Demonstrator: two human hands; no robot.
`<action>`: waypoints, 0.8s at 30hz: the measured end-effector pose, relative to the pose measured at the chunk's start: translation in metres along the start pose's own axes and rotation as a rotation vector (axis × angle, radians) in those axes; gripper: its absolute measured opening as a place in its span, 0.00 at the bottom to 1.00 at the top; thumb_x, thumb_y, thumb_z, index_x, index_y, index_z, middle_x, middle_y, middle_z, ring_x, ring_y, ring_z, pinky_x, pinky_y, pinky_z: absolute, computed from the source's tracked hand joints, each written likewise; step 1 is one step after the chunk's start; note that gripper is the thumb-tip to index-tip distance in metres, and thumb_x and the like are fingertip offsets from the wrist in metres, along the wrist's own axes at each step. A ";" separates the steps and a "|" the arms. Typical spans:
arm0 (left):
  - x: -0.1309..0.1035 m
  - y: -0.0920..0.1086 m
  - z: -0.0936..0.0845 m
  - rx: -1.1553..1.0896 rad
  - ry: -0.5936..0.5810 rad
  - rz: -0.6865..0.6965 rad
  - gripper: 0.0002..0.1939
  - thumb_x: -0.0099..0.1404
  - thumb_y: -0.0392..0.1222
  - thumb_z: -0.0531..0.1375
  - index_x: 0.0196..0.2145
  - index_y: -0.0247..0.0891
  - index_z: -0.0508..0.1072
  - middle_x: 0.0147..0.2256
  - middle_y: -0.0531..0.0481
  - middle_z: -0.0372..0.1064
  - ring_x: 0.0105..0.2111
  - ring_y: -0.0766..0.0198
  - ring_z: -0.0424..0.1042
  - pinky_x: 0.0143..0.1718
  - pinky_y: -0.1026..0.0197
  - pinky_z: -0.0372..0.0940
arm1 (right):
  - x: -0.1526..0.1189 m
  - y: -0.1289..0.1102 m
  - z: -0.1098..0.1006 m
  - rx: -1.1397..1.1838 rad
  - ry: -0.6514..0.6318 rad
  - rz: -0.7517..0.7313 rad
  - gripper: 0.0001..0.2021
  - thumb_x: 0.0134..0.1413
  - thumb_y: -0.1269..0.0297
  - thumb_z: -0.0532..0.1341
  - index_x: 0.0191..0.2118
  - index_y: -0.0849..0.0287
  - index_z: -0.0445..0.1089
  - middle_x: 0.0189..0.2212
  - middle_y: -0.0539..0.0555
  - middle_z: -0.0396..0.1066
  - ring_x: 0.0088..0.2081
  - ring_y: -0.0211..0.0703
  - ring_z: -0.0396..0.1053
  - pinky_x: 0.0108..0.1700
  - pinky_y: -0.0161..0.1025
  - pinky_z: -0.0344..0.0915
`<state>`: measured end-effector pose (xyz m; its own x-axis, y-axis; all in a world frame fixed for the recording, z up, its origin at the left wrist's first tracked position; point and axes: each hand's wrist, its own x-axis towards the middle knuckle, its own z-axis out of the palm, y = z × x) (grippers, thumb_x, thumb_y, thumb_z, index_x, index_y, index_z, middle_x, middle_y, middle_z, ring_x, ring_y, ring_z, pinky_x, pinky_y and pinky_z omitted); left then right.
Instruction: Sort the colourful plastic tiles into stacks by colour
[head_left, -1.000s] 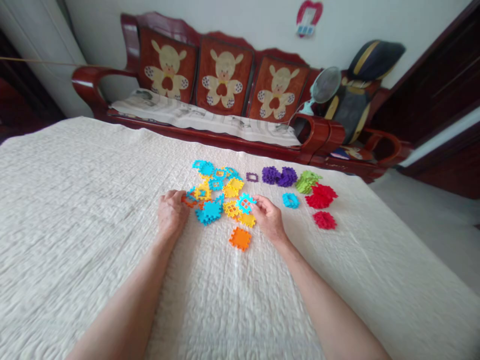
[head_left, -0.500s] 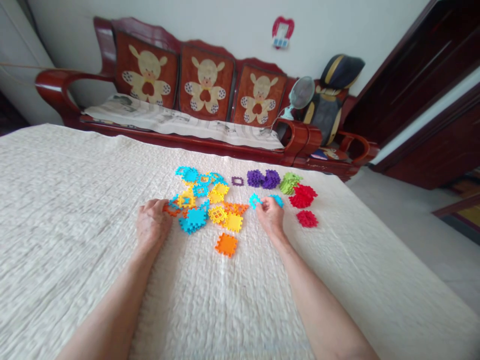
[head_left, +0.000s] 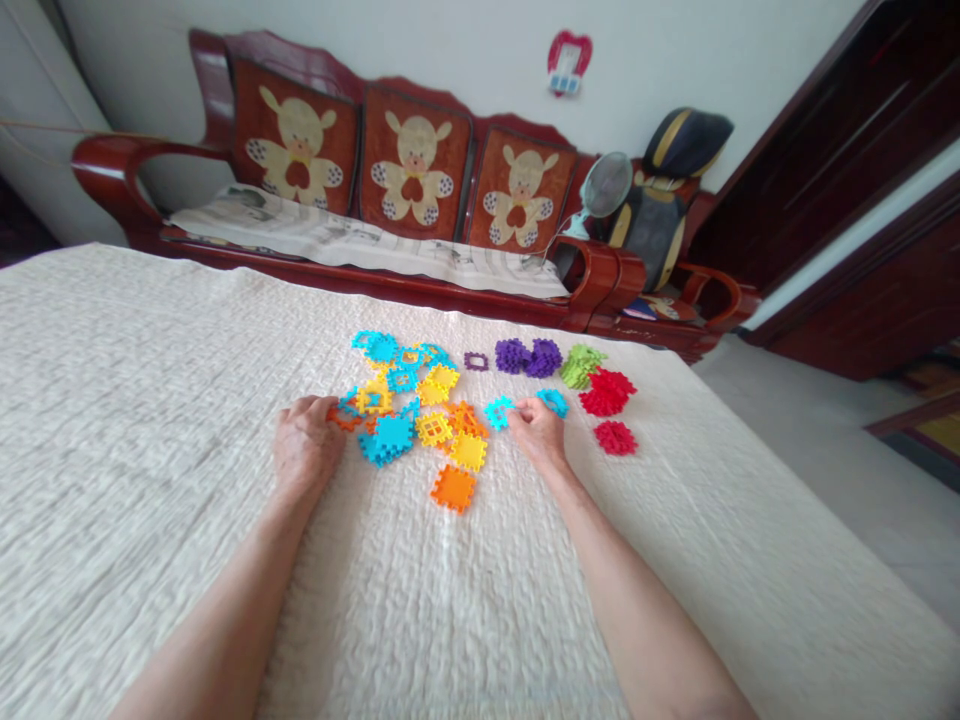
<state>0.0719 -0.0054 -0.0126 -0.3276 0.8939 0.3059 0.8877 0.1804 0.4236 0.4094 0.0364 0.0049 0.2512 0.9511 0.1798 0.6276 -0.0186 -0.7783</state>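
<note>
My right hand (head_left: 540, 432) pinches a light-blue interlocking tile (head_left: 498, 412) with an open centre, at the right side of the mixed pile. Just beyond that hand lies another blue tile (head_left: 553, 402), partly covered by it. At the pile's left edge rests my left hand (head_left: 306, 440), fingers curled against an orange tile (head_left: 345, 418); its fingertips are partly hidden. Between the hands are solid blue tiles (head_left: 394, 433), yellow tiles (head_left: 469, 452) and a tilted orange tile (head_left: 466, 417), several overlapping. Nearer to me lies a flat orange tile (head_left: 454, 488).
Behind and right stand purple stacks (head_left: 512, 355), a green stack (head_left: 583, 366) and red stacks (head_left: 607, 392). A single purple frame tile (head_left: 476, 362) lies left of them. All rest on a quilted white cover (head_left: 450, 600). Beyond its far edge is a wooden sofa (head_left: 420, 277).
My right hand has shifted the blue tile slightly left and nearer to me. The orange and yellow tiles beside it have moved a little. My left hand stays in place.
</note>
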 end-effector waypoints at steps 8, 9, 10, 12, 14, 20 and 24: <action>0.000 0.003 -0.003 0.015 -0.022 -0.018 0.23 0.61 0.33 0.50 0.50 0.37 0.78 0.51 0.39 0.73 0.50 0.45 0.69 0.51 0.46 0.66 | -0.002 0.000 -0.012 -0.388 -0.053 -0.171 0.05 0.49 0.64 0.61 0.34 0.57 0.68 0.35 0.56 0.74 0.41 0.46 0.71 0.46 0.40 0.65; 0.000 0.003 -0.003 0.013 -0.020 -0.017 0.23 0.62 0.34 0.50 0.50 0.37 0.78 0.51 0.39 0.73 0.51 0.45 0.69 0.52 0.46 0.66 | -0.004 -0.001 -0.011 -0.413 -0.081 -0.168 0.09 0.48 0.63 0.62 0.37 0.57 0.68 0.38 0.56 0.73 0.42 0.46 0.70 0.46 0.39 0.64; 0.000 0.003 -0.002 0.009 -0.018 -0.017 0.23 0.62 0.34 0.50 0.50 0.37 0.78 0.51 0.39 0.73 0.51 0.46 0.69 0.52 0.46 0.65 | -0.006 -0.002 -0.011 -0.435 -0.104 -0.171 0.12 0.47 0.61 0.63 0.39 0.57 0.68 0.40 0.56 0.72 0.43 0.47 0.70 0.46 0.39 0.64; 0.000 0.002 -0.001 -0.002 -0.012 -0.017 0.23 0.63 0.34 0.49 0.50 0.37 0.78 0.51 0.39 0.73 0.52 0.46 0.69 0.53 0.47 0.65 | -0.011 -0.006 -0.010 -0.471 -0.133 -0.188 0.16 0.47 0.57 0.65 0.41 0.57 0.67 0.43 0.56 0.71 0.45 0.48 0.69 0.47 0.40 0.64; -0.001 0.001 -0.001 -0.012 -0.006 -0.012 0.23 0.63 0.34 0.49 0.49 0.36 0.78 0.51 0.39 0.73 0.53 0.47 0.68 0.54 0.47 0.64 | -0.014 -0.009 -0.009 -0.493 -0.138 -0.188 0.17 0.46 0.56 0.66 0.41 0.56 0.66 0.43 0.56 0.70 0.46 0.49 0.69 0.47 0.40 0.64; -0.001 0.000 -0.001 0.000 -0.006 0.011 0.23 0.62 0.33 0.50 0.50 0.36 0.77 0.51 0.39 0.73 0.52 0.47 0.69 0.54 0.48 0.64 | -0.019 -0.011 -0.002 -0.484 -0.076 -0.190 0.14 0.47 0.55 0.66 0.38 0.55 0.67 0.42 0.58 0.70 0.45 0.52 0.69 0.44 0.43 0.66; -0.001 -0.001 -0.002 0.028 0.003 0.031 0.23 0.62 0.34 0.50 0.49 0.36 0.77 0.51 0.39 0.73 0.51 0.48 0.69 0.54 0.48 0.64 | -0.021 -0.008 0.003 -0.447 -0.036 -0.220 0.12 0.46 0.59 0.65 0.37 0.56 0.67 0.40 0.58 0.70 0.44 0.52 0.69 0.44 0.44 0.67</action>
<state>0.0709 -0.0075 -0.0117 -0.3013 0.8978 0.3213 0.9061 0.1646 0.3897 0.3967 0.0176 0.0057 0.0567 0.9573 0.2833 0.9193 0.0606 -0.3888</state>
